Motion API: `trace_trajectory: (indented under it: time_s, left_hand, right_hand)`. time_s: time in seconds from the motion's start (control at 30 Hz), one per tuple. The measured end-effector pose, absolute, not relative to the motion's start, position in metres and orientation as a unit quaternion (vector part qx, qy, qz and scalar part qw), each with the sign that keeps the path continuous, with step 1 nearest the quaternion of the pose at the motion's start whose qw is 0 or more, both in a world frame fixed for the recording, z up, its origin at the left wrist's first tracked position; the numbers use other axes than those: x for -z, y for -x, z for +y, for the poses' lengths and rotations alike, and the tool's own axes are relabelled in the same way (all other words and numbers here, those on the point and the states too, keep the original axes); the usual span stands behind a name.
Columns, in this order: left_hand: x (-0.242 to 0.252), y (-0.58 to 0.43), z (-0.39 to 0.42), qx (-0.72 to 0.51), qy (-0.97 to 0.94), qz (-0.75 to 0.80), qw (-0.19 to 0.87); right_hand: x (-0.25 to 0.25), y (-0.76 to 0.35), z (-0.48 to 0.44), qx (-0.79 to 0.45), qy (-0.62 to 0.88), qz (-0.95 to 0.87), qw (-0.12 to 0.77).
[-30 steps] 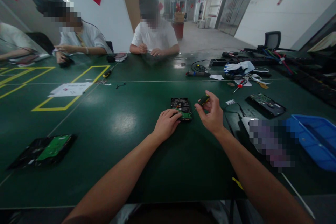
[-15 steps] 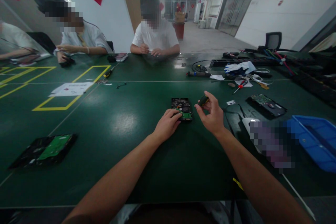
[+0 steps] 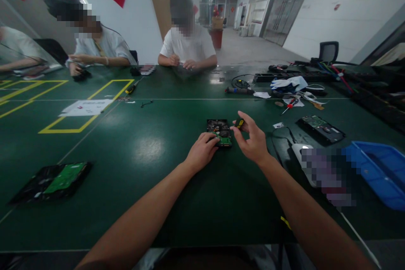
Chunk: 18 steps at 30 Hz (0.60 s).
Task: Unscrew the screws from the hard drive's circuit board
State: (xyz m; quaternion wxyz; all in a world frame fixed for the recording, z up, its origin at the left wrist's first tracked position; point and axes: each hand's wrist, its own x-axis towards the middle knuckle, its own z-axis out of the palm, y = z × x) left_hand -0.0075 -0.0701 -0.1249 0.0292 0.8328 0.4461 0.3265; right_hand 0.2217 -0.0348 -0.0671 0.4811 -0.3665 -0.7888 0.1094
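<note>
Screwdriver (image 3: 240,123) nearer hard drive (image 3: 221,132), snug in right grip (image 3: 251,138) beside it, left grip (image 3: 201,149) on drive, closure unclear.

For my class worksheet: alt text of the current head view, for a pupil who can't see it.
A person's left hand rests on a hard drive on a green table; the right hand holds a black-and-yellow screwdriver beside it. A second drive lies left, a third drive right; people sit opposite.

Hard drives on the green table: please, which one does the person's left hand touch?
The middle hard drive: the left hand rests on it. The left hard drive and the right hard drive, near the blue tray, lie untouched.
</note>
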Motion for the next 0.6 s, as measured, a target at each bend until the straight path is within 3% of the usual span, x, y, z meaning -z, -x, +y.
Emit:
trace_trajectory:
  time_s: [0.6]
  left_hand:
    - [0.125,0.009,-0.070,-0.327,-0.836,0.440,0.032]
  right_hand:
    - [0.058,-0.220,-0.040,-0.046,0.345,-0.818,0.458]
